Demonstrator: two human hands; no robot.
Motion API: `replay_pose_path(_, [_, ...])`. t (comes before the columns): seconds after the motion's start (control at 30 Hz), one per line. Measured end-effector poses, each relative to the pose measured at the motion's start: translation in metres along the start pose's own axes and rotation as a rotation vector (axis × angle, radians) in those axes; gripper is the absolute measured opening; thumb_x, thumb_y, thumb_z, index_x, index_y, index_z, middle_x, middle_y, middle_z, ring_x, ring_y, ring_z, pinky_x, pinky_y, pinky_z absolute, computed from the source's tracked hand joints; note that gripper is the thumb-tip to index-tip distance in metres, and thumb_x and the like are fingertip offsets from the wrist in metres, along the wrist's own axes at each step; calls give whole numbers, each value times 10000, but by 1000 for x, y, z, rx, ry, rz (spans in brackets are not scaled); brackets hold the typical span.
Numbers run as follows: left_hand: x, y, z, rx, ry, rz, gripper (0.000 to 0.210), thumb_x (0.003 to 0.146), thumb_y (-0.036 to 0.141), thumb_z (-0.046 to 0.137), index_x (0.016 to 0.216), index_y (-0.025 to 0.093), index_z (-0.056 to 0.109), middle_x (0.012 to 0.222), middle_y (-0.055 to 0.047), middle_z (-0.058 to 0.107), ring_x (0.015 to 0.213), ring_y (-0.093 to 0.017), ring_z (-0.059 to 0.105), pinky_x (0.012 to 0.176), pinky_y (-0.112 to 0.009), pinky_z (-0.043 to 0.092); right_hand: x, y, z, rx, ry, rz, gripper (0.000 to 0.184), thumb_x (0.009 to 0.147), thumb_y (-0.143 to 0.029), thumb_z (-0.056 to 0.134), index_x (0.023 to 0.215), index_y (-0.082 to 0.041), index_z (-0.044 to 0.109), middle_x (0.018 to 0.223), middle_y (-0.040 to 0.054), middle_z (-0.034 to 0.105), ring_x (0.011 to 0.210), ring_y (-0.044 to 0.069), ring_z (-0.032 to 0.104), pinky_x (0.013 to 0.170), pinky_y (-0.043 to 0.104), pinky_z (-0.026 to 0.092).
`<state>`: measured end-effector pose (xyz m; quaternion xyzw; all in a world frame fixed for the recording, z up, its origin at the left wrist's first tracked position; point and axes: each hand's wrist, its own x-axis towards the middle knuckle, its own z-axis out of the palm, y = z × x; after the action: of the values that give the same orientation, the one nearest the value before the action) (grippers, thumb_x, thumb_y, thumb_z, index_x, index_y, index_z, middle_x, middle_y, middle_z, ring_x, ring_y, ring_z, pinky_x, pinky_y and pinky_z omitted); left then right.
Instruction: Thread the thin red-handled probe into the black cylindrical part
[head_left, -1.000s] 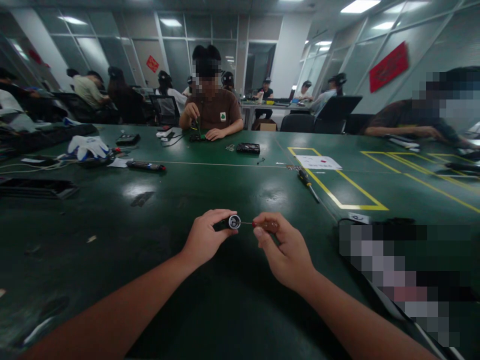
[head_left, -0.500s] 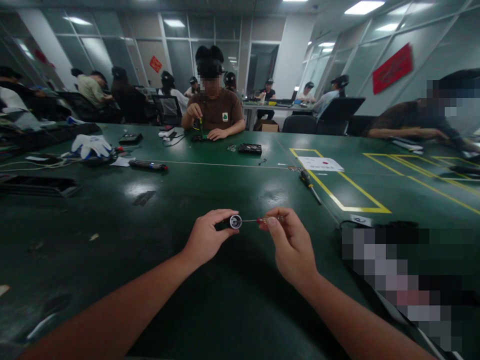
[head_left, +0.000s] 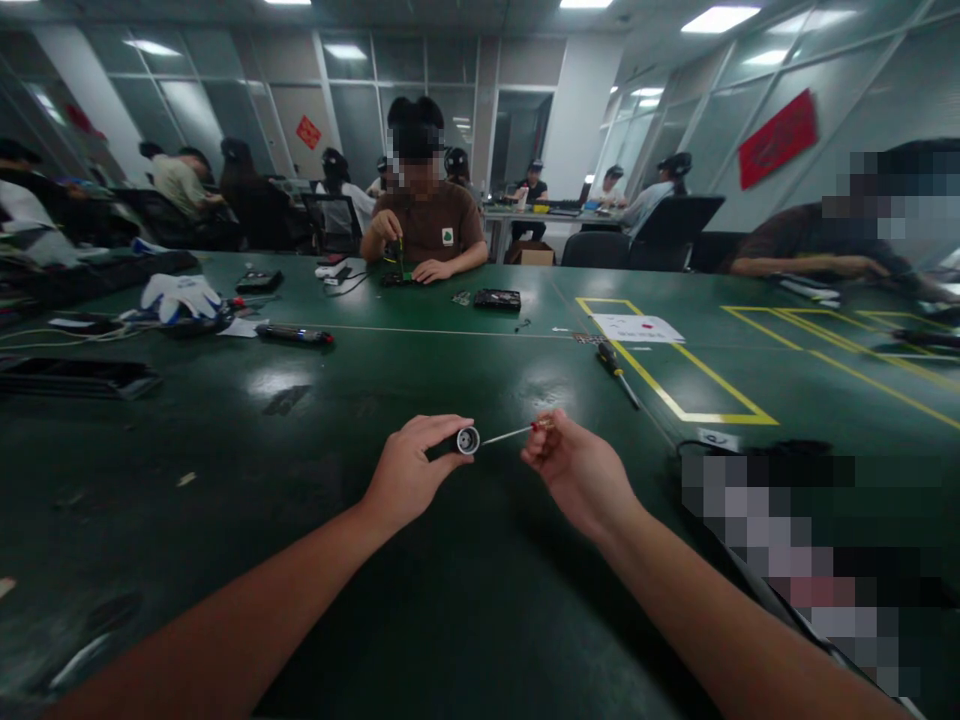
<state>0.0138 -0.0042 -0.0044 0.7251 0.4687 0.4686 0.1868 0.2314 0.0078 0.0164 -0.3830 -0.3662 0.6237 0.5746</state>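
Note:
Between thumb and fingers, my left hand [head_left: 412,468] grips a small dark cylinder [head_left: 468,440] with a silvery rim. Its round open end faces me, and small parts show inside; its exact kind is unclear. My right hand [head_left: 589,470] is closed around the clear, red-collared handle of a thin screwdriver [head_left: 508,435]. The screwdriver's shaft points left, its tip close beside the cylinder's rim. Whether the tip touches the rim I cannot tell. Both hands are held above the green table [head_left: 360,560].
A black-and-yellow screwdriver [head_left: 619,374] lies beyond my right hand, near a white paper [head_left: 637,328]. To the left are a dark pen-shaped tool [head_left: 295,334], white gloves [head_left: 180,297] and a black tray-like casing [head_left: 79,376]. A co-worker [head_left: 424,225] sits opposite, working on a small device.
The screwdriver has tilted, its handle now higher and its tip drawn out of the cylinder's mouth to the rim's edge. My right hand has turned; the left has barely moved.

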Motion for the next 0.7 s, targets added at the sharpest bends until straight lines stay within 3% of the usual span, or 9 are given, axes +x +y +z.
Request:
replay_pose_path(0.1, [1,1,-1,-2,-3,-15,420,774,105,813,1163,250,753,1183,-49,760,1116,-234,690,1020,-439,533,2,1,-4,-69,57,-205,248,896,-461,695,924,-216,669,803,4,651,700,155,613,704,322,545])
replay_pose_path(0.23, [0,4,-1,-10,-7,-50,427,770,126,822,1173,251,750,1193,-54,757,1127,-244,689,1039,-462,527,-6,3,-5,-403,38,-433,236,998,-463,571,1026,-247,660,896,13,689,804,174,665,803,353,533])
replay_pose_path(0.57, [-1,3,0,-20,-11,-76,424,756,140,830,1158,252,751,1172,-52,755,1111,-245,684,1028,-451,524,-20,-1,2,-709,-29,-544,215,1048,-414,483,1073,-241,609,914,25,698,839,192,688,794,352,518])
replay_pose_path(0.7, [-1,0,1,-24,5,-124,458,742,153,837,1176,268,747,1130,-51,760,994,-241,703,938,-433,561,-26,-2,1,-756,-123,-543,186,1056,-375,474,1147,-260,589,747,-24,636,709,169,631,711,316,489])
